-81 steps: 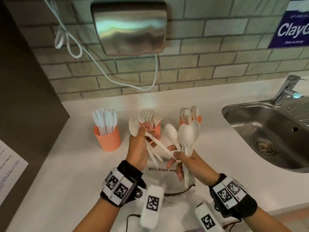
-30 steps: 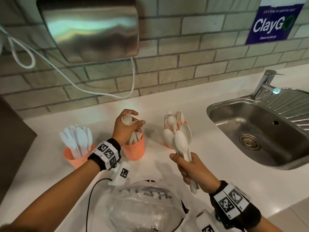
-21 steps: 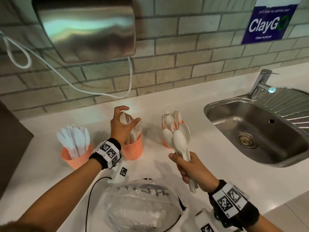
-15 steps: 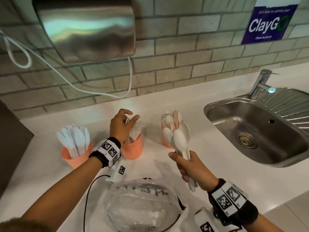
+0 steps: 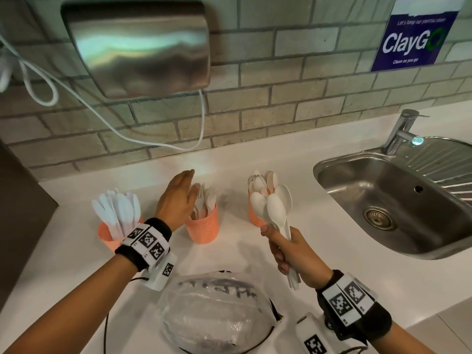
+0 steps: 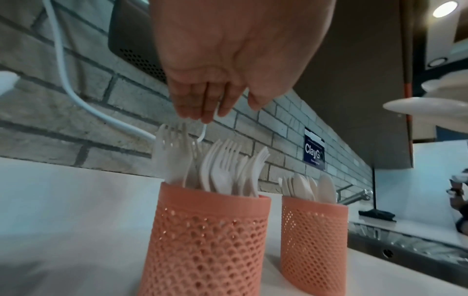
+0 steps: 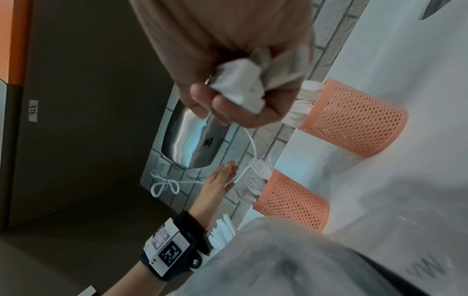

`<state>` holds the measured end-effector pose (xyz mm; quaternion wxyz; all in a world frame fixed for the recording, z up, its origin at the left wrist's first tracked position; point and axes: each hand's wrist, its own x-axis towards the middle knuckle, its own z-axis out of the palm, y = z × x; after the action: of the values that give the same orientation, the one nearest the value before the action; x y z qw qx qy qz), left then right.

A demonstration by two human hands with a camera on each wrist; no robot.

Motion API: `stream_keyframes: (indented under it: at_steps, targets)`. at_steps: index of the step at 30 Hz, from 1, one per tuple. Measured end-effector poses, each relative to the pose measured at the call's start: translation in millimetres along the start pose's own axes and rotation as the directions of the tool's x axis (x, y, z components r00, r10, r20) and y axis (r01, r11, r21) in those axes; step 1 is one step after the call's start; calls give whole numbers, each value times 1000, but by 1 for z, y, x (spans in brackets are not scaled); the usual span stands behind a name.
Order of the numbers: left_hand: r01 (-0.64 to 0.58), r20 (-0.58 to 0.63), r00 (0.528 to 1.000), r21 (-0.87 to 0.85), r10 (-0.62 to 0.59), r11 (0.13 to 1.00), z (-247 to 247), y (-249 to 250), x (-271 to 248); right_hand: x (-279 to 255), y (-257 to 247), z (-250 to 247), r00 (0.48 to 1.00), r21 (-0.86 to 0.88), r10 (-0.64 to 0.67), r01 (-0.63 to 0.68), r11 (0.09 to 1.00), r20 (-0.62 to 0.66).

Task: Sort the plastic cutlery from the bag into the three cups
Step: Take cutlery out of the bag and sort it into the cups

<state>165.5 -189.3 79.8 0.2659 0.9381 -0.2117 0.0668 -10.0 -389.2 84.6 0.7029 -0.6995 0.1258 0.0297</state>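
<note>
Left hand (image 5: 177, 200) hovers flat over forks (image 5: 205, 200); right hand (image 5: 291, 254) grips spoons (image 5: 274, 208).

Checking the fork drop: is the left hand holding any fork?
No, the left hand hangs open above the forks in their cup.

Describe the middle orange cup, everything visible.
The middle orange perforated plastic cup stands upright on the white counter, between the knife cup and the spoon cup. Its mesh wall tapers slightly and has a solid rim. White plastic forks stand in it, tines up. The open left hand hovers above it, not gripping.
</note>
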Motion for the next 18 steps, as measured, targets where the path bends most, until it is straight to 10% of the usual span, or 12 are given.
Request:
stream_keyframes:
  at_steps: [5, 18]
  targets:
    - [-38, 281, 959, 236, -31, 971, 13, -3, -11, 0, -3, 4, 1000, 8, -18, 17, 1000, 24]
    - [-336, 364, 913, 412, 185, 847, 23, -5, 2, 3, 5, 4, 998, -69, -49, 47, 996, -33]
